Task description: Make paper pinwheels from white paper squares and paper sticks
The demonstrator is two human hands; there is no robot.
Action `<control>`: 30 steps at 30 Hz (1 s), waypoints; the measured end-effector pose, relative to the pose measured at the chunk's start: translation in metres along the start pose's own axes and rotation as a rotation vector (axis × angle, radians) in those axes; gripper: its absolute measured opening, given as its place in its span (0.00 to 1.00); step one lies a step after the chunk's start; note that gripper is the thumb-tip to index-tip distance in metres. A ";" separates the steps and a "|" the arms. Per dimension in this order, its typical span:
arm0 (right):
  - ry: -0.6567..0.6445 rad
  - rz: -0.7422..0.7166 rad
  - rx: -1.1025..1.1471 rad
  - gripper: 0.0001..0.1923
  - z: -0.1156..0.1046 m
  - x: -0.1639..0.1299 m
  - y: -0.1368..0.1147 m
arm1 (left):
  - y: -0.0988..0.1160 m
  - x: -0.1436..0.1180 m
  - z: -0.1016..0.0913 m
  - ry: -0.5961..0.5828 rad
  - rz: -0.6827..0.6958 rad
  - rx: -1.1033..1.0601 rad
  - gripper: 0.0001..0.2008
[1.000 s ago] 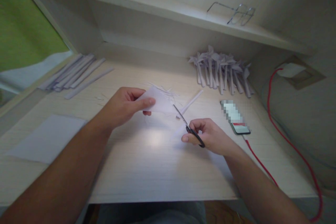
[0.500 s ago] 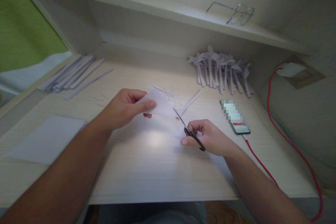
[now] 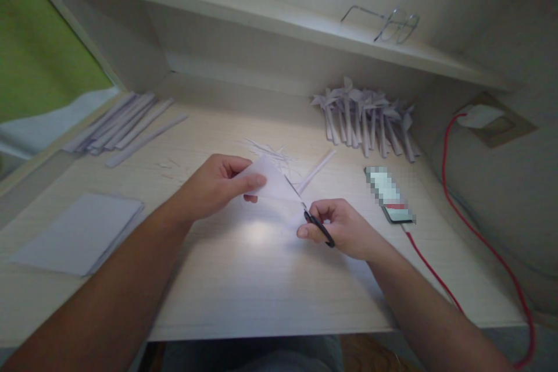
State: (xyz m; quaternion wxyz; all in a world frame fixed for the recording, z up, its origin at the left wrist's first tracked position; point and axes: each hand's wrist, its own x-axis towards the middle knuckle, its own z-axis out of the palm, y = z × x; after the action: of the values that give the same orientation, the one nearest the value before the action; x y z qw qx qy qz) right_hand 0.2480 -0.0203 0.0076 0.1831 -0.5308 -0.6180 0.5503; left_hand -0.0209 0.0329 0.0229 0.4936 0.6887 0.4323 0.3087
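Pinching a small white paper sheet, left hand; right hand grips black-handled scissors

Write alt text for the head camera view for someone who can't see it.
The left hand holds a paper piece while the right hand cuts it with scissors over a desk. Paper strips, folded paper shapes, a phone and a red cable lie around; glasses rest on the shelf.

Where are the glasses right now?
Head view: the glasses lie on the shelf at upper right, above the folded paper pile.
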 end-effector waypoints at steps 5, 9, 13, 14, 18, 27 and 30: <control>0.031 -0.013 0.014 0.25 0.003 0.002 0.000 | -0.001 0.001 0.001 0.006 0.005 -0.044 0.17; 0.034 -0.015 0.033 0.23 0.004 0.000 0.000 | -0.001 0.002 0.002 -0.002 0.009 -0.036 0.18; 0.026 -0.023 0.028 0.22 0.004 -0.002 -0.001 | -0.003 0.001 0.003 -0.017 0.018 -0.019 0.19; 0.022 -0.019 0.028 0.22 0.004 -0.002 -0.001 | -0.004 0.001 0.003 -0.017 0.016 -0.018 0.19; 0.023 -0.001 0.022 0.22 0.001 0.002 0.000 | -0.003 0.001 0.002 -0.016 0.016 -0.034 0.18; 0.546 0.150 -0.658 0.13 -0.047 -0.008 0.027 | 0.001 0.004 0.006 -0.007 0.065 -0.066 0.17; 0.609 0.158 -0.659 0.11 -0.044 -0.020 0.041 | -0.002 0.004 0.009 -0.017 0.108 -0.031 0.16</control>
State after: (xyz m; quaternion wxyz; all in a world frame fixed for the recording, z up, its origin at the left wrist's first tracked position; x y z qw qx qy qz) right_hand 0.3096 -0.0229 -0.0070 0.1353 -0.7439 -0.6358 0.1553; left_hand -0.0121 0.0331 0.0185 0.4905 0.7058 0.3856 0.3355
